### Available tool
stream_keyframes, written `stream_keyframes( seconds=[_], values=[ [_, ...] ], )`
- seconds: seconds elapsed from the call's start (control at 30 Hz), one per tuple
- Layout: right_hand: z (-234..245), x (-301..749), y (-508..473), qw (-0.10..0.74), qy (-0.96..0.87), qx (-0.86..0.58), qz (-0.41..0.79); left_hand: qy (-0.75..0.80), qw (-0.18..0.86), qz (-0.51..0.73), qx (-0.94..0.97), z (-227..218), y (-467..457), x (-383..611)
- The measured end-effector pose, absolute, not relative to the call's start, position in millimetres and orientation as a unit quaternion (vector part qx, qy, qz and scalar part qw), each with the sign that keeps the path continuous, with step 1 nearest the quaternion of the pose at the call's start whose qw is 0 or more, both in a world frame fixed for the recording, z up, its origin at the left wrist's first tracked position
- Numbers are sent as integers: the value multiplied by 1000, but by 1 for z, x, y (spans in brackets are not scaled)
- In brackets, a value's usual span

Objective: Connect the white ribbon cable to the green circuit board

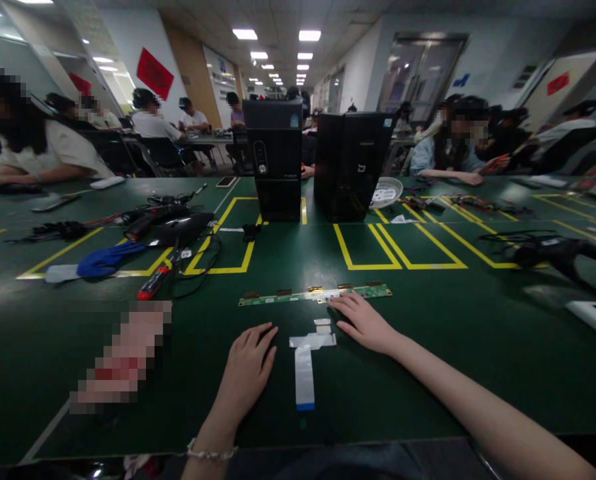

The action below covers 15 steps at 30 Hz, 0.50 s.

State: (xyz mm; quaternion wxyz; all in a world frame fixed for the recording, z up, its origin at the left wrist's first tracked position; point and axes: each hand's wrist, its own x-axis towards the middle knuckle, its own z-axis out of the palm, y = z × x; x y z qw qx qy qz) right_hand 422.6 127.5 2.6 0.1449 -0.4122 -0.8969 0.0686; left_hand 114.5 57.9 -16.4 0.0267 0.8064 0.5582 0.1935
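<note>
A long, thin green circuit board strip [268, 299] lies across the table in front of me, with several brownish connector tabs along its far edge. My right hand [361, 320] rests with fingers stretched, its fingertips at the near edge of the strip, right of its middle. Flat on the table to the left, my left hand [249, 353] has its fingers apart and nothing in it. Between the hands lies a white flat ribbon cable [305, 377] with a blue end, bent into a T shape near its top. Its small far end sits just below the strip.
Two black computer towers [278, 160] stand beyond the strip. To the left lie a red-and-black screwdriver [153, 283], a blue glove [108, 259] and black cables [198, 267]. A white basket [387, 192] is behind the right tower. Other people sit around the tables.
</note>
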Motion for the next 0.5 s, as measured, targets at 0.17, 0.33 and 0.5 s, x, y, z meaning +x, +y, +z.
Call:
stream_keyframes(
  seconds=[0.17,0.33,0.5],
  values=[
    [8,401,130,138,-896,-410,100,561,26,200,803,-17,57,115],
    [8,402,128,135,-896,-407,114,567,31,192,801,-17,57,115],
    [8,407,124,124,-901,-398,118,565,31,196,801,-14,57,115]
  ],
)
